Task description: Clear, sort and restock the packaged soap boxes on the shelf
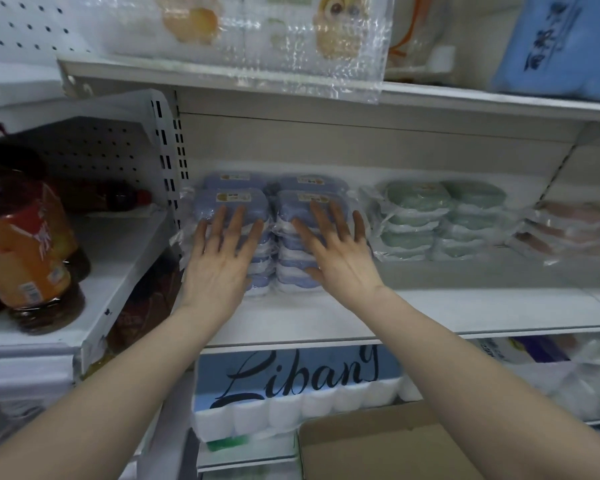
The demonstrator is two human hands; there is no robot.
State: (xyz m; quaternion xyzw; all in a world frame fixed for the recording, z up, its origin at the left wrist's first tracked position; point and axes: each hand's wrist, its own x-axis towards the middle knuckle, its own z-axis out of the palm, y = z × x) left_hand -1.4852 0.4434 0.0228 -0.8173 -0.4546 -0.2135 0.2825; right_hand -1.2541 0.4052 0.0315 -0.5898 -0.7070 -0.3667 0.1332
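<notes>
Blue soap boxes (pixel 243 199) in clear wrap stand in stacks at the left end of the white shelf (pixel 430 313), two stacks in front and more behind. My left hand (pixel 219 265) lies flat with spread fingers against the front of the left stack. Against the right stack my right hand (pixel 336 251) presses the same way. Neither hand grips a box. Green soap boxes (pixel 440 220) are stacked to the right, and pink soap boxes (pixel 565 226) lie at the far right.
A perforated upright (pixel 168 161) bounds the shelf on the left, with oil bottles (pixel 25 244) beyond it. A shelf above carries wrapped goods (pixel 250 36). Below are a tissue pack (pixel 291 386) and an open cardboard box (pixel 388 448).
</notes>
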